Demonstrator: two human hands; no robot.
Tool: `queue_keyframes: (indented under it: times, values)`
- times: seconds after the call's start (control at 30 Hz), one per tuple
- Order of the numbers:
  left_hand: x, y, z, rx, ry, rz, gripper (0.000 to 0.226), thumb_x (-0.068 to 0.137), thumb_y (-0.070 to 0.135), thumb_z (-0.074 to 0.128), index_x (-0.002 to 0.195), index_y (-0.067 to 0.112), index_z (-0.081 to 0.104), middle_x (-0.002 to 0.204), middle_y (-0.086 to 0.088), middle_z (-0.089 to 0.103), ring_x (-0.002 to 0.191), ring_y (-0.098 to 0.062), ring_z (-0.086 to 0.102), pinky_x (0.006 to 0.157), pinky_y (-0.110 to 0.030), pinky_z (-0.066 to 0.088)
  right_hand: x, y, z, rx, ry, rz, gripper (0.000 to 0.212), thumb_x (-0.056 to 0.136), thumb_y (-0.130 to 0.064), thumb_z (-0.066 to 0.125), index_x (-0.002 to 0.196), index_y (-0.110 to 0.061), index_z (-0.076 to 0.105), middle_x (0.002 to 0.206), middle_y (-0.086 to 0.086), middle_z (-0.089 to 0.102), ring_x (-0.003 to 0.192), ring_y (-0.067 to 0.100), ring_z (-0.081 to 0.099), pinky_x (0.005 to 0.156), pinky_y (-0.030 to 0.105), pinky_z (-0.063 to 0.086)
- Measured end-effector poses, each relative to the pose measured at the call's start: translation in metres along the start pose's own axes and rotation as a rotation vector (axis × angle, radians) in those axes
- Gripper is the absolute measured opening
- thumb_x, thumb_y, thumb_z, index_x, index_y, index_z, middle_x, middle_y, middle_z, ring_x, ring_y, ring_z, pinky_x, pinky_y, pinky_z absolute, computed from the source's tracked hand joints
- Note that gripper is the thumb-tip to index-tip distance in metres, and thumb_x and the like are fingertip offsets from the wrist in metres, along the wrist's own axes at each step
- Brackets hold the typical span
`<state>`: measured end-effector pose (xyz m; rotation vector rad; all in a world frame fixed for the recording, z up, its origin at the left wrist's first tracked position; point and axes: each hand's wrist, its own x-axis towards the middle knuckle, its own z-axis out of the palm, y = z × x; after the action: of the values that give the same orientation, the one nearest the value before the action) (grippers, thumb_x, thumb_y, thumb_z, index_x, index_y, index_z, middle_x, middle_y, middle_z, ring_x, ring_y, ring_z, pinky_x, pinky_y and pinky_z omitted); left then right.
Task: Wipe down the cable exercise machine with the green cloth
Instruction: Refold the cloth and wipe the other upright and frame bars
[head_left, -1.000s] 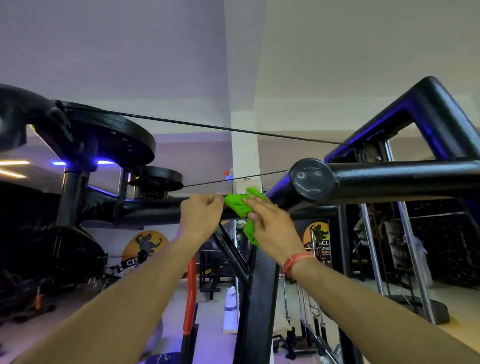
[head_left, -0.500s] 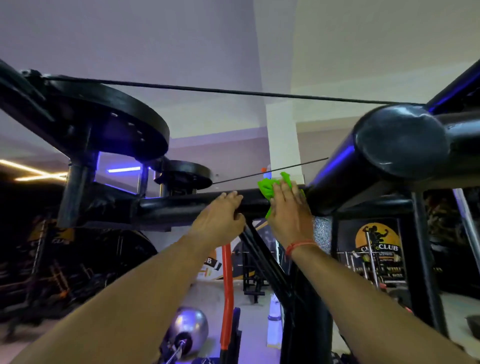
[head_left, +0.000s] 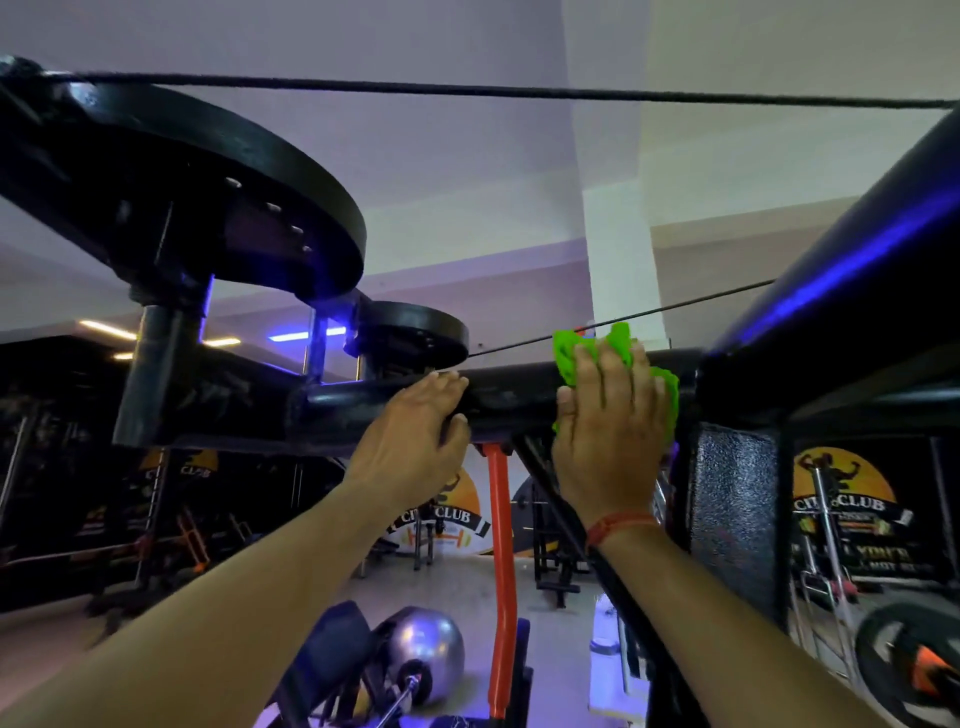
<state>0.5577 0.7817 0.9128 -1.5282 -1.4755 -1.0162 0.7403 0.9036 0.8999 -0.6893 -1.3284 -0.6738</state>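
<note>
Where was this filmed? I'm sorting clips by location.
Most likely a gym: a black steel cable machine frame with large black pulley wheels, a yellow wall logo reading "CLUB" with a barbell, and a shiny silver exercise ball on the floor.

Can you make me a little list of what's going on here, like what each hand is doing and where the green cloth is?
place: a gym, looking up at a black cable machine
left hand: rests on the black crossbar, fingers over the top, thumb under
right hand: flat, pressing the green cloth against the crossbar
green cloth: bunched under the palm, sticking out above and beside the fingers
thin cable: runs just above the cloth
big pulley wheel: upper left
wrist: red band on the right
</note>
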Motion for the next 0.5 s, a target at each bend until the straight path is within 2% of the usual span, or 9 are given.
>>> queue_keyframes:
  times: [0.1,0.17,0.2,0.23,0.37,0.43,0.5]
  values:
    - [0.0,-0.014,-0.003,0.013,0.018,-0.005,0.055,0.102,0.031,0.045,0.155,0.023,0.037,0.161,0.006,0.034,0.151,-0.007,0.022,0.121,-0.025,0.016,-0.002,-0.042,0.017,0.037,-0.109,-0.236,0.048,0.107,-0.039,0.038,0.153,-0.026,0.043,0.163,0.001,0.034,0.153,0.028,0.024,0.122,0.05,0.022]
    - [-0.002,-0.02,-0.005,0.023,0.027,0.002,0.055,0.101,0.029,0.046,0.155,0.021,0.037,0.161,0.004,0.035,0.151,-0.008,0.023,0.12,-0.023,0.014,0.004,-0.044,0.018,0.001,-0.181,-0.432,0.048,0.107,-0.039,0.037,0.154,-0.029,0.041,0.164,-0.001,0.032,0.151,0.027,0.028,0.119,0.048,0.027]
    - [-0.003,-0.023,-0.006,0.021,0.03,0.001,0.055,0.102,0.028,0.046,0.155,0.02,0.037,0.161,0.004,0.035,0.151,-0.008,0.023,0.12,-0.022,0.013,0.008,-0.038,0.015,-0.021,-0.192,-0.462,0.048,0.107,-0.039,0.037,0.154,-0.029,0.041,0.164,-0.001,0.034,0.15,0.027,0.03,0.119,0.048,0.028]
    - [-0.004,-0.025,-0.007,0.017,0.031,0.004,0.055,0.102,0.028,0.046,0.155,0.02,0.037,0.161,0.004,0.035,0.151,-0.008,0.023,0.12,-0.021,0.012,0.011,-0.031,0.013,-0.03,-0.183,-0.426,0.048,0.107,-0.039,0.036,0.154,-0.029,0.04,0.163,-0.001,0.035,0.148,0.027,0.032,0.12,0.048,0.026]
    - [-0.006,-0.031,-0.011,0.026,0.028,0.045,0.054,0.102,0.029,0.046,0.155,0.02,0.037,0.161,0.004,0.035,0.15,-0.008,0.024,0.122,-0.024,0.014,-0.002,-0.041,0.015,-0.04,-0.071,-0.026,0.052,0.108,-0.042,0.034,0.156,-0.024,0.036,0.16,0.004,0.037,0.15,0.032,0.027,0.126,0.051,0.01]
    - [-0.006,-0.038,-0.014,0.051,0.025,0.045,0.055,0.102,0.028,0.047,0.154,0.018,0.038,0.16,0.002,0.037,0.149,-0.01,0.026,0.122,-0.026,0.017,-0.009,-0.074,0.027,-0.03,-0.092,-0.074,0.055,0.106,-0.044,0.037,0.157,-0.022,0.035,0.162,0.005,0.034,0.152,0.034,0.024,0.125,0.053,0.007]
    - [-0.009,-0.05,-0.018,0.077,0.035,0.009,0.055,0.101,0.029,0.047,0.154,0.018,0.038,0.16,0.001,0.038,0.149,-0.011,0.028,0.121,-0.027,0.02,-0.01,-0.096,0.037,-0.008,-0.178,-0.285,0.057,0.106,-0.044,0.037,0.158,-0.022,0.032,0.164,0.004,0.031,0.153,0.033,0.021,0.124,0.053,0.012]
